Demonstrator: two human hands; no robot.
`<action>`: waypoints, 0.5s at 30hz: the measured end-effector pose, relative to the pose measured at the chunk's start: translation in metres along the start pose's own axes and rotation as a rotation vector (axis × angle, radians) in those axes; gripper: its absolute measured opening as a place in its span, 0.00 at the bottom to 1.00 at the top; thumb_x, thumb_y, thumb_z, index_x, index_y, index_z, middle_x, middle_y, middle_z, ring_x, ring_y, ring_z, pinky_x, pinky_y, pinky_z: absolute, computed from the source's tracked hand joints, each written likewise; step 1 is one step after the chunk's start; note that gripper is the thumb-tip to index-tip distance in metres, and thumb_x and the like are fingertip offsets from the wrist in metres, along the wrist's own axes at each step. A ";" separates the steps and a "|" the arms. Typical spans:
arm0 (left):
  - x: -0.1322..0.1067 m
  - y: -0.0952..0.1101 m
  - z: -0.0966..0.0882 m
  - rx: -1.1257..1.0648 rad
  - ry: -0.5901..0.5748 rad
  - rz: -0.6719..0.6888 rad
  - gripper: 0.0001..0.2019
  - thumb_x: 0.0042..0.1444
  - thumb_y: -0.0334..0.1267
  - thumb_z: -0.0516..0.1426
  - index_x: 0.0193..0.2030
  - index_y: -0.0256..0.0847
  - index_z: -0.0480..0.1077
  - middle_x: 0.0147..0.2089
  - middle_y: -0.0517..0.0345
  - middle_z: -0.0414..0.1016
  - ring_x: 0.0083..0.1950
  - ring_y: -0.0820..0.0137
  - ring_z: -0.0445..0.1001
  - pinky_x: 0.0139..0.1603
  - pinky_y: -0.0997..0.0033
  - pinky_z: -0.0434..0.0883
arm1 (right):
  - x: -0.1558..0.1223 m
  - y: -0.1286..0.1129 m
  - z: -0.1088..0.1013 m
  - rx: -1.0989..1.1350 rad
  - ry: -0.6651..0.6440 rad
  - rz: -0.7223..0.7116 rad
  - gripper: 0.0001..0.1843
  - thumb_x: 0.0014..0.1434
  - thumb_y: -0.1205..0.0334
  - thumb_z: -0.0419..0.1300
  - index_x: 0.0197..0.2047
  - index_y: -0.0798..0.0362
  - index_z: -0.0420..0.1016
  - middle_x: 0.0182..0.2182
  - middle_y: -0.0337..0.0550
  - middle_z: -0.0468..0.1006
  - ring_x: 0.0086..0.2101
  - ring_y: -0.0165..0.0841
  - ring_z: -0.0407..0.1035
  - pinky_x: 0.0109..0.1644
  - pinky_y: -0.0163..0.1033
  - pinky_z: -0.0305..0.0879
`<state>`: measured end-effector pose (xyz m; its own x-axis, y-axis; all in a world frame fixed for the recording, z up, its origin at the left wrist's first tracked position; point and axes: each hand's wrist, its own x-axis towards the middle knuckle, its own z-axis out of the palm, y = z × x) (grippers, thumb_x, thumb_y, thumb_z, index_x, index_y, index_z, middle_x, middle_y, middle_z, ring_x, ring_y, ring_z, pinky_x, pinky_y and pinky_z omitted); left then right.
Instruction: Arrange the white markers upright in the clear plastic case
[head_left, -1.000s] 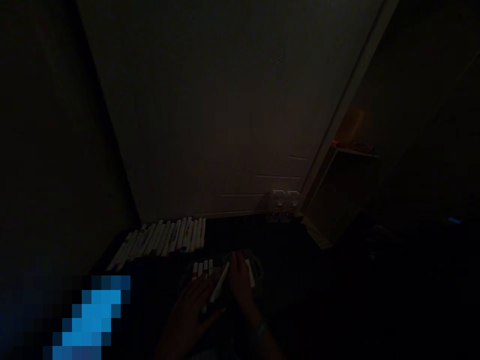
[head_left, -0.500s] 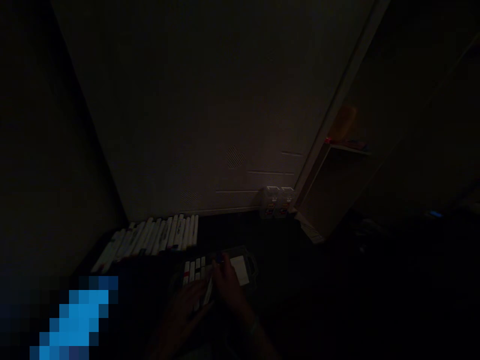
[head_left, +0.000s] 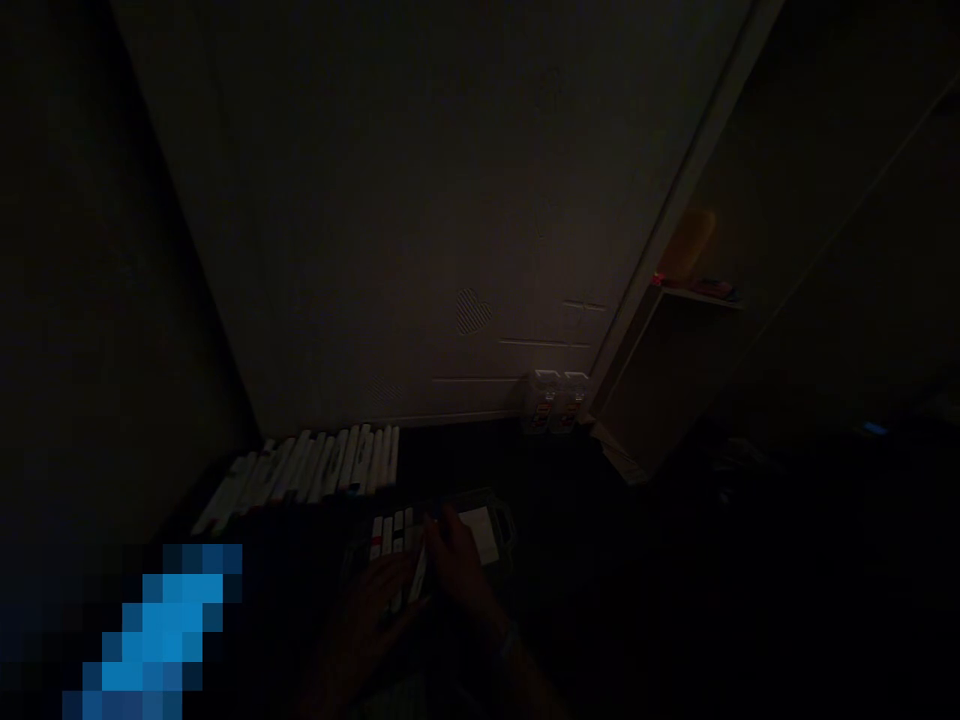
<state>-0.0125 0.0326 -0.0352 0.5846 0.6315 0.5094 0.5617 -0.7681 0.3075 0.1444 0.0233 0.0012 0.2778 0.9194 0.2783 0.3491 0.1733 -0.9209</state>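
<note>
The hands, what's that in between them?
A white marker lies slanted between the left hand and the right hand, in the head view. It's too dark to tell which hand grips it.

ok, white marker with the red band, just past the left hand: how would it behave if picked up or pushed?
The marker is probably stiff, given its straight body, and likely light, being slim. Pushed toward the white marker beside it, it would probably bump rather than roll freely.
</note>
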 end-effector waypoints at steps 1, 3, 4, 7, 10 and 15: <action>0.000 0.000 0.000 -0.007 -0.001 0.000 0.19 0.53 0.49 0.54 0.50 0.46 0.68 0.52 0.56 0.71 0.53 0.63 0.69 0.52 0.61 0.70 | 0.000 0.000 0.000 -0.007 0.007 0.004 0.17 0.59 0.49 0.48 0.41 0.53 0.69 0.29 0.39 0.72 0.29 0.28 0.65 0.32 0.31 0.59; 0.000 0.000 0.000 -0.010 -0.002 -0.003 0.20 0.53 0.50 0.54 0.50 0.46 0.68 0.52 0.55 0.71 0.53 0.63 0.68 0.52 0.61 0.70 | 0.000 0.000 0.000 -0.019 0.028 0.012 0.18 0.59 0.49 0.49 0.42 0.53 0.69 0.30 0.40 0.73 0.30 0.29 0.65 0.34 0.31 0.59; -0.001 0.000 0.001 -0.009 -0.001 -0.004 0.20 0.53 0.50 0.54 0.50 0.46 0.68 0.52 0.55 0.71 0.53 0.63 0.68 0.52 0.60 0.69 | 0.000 0.000 0.000 -0.016 0.025 0.014 0.18 0.59 0.49 0.49 0.42 0.53 0.69 0.30 0.40 0.73 0.31 0.29 0.65 0.34 0.31 0.59; -0.002 -0.001 0.002 -0.002 0.011 -0.017 0.19 0.53 0.50 0.54 0.49 0.46 0.69 0.52 0.55 0.71 0.53 0.63 0.68 0.52 0.61 0.69 | 0.000 -0.002 0.000 0.010 0.004 0.006 0.17 0.59 0.50 0.48 0.42 0.52 0.69 0.31 0.40 0.73 0.31 0.29 0.66 0.34 0.31 0.59; -0.003 -0.001 0.004 -0.004 0.015 -0.019 0.19 0.52 0.50 0.54 0.49 0.46 0.69 0.52 0.56 0.71 0.53 0.64 0.68 0.52 0.62 0.70 | -0.001 -0.003 -0.001 0.013 0.015 0.008 0.16 0.59 0.50 0.49 0.41 0.52 0.69 0.30 0.39 0.73 0.30 0.28 0.66 0.33 0.31 0.59; -0.003 0.002 0.002 -0.010 0.041 -0.015 0.18 0.53 0.50 0.53 0.48 0.46 0.69 0.52 0.56 0.71 0.53 0.63 0.68 0.51 0.61 0.70 | -0.001 -0.005 -0.003 0.023 -0.011 0.017 0.17 0.59 0.50 0.49 0.38 0.53 0.69 0.28 0.38 0.72 0.28 0.28 0.65 0.31 0.30 0.59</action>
<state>-0.0117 0.0292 -0.0370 0.5512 0.6383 0.5374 0.5640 -0.7597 0.3237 0.1446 0.0205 0.0060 0.2740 0.9260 0.2599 0.3238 0.1656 -0.9315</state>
